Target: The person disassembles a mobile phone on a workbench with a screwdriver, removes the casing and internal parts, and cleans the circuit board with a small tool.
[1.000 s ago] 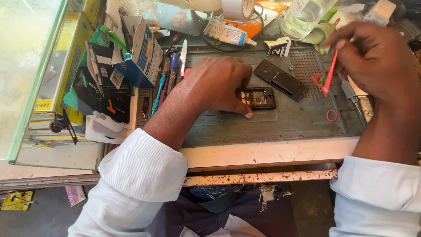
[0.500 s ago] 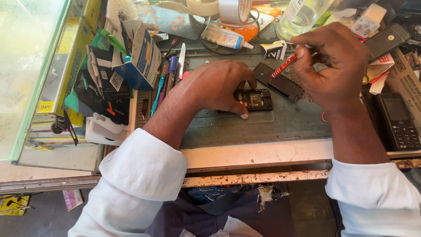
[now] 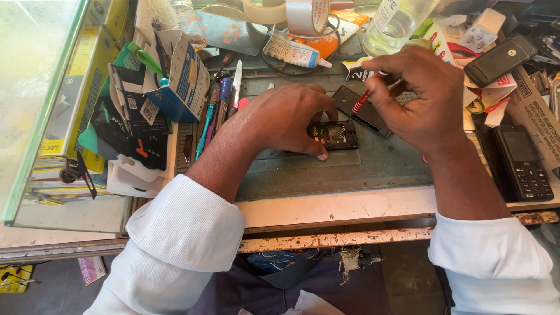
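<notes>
Cardboard boxes [image 3: 175, 81] crowd the counter's [image 3: 326, 169] left edge. Beside them, the left hand [image 3: 286, 116] pins an opened phone [image 3: 333, 135] flat, fingers pressed on its edges. The right hand [image 3: 420, 96] pinches a red screwdriver [image 3: 363, 100] above it, near a dark keypad phone [image 3: 522, 163].

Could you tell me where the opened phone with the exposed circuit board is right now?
In the head view the opened phone lies mid-bench on the grey mat, pinned under the left hand, just left of the right hand holding a red screwdriver.
</notes>
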The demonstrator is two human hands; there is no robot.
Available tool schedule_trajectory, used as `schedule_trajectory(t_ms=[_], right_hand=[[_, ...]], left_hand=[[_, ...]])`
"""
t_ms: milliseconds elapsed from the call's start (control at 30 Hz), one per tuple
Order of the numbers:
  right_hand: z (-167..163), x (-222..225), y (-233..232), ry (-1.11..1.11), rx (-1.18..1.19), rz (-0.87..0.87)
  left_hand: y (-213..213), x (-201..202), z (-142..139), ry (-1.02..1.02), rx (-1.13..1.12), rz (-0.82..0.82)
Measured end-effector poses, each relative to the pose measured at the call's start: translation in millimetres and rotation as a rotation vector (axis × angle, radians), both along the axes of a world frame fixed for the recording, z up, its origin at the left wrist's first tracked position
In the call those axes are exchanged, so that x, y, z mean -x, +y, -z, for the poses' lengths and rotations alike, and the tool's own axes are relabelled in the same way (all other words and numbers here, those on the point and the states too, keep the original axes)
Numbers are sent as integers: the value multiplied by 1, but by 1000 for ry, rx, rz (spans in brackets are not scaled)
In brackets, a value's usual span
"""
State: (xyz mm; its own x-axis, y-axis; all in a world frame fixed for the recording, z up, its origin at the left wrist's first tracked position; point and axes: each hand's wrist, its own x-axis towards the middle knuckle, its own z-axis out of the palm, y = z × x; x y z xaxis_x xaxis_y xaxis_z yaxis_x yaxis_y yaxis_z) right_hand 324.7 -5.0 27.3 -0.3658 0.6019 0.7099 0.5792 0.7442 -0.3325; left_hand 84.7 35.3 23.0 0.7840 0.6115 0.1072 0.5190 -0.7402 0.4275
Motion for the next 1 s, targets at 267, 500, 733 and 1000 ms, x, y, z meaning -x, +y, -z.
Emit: schedule_trajectory(t_ms=[267,500,733,1000], right_hand=[[-1,1,-5,0,86,-52],[-8,10,-4,155,350,-189],[-4,11,-3,20,291,-40],[2,7,1,44,302,-72]], left_hand=[[-2,0,3,-34,7,14],[-1,1,6,-46,0,44],[-1,0,7,-32,-28,50],[-1,-1,7,19,-8,27]])
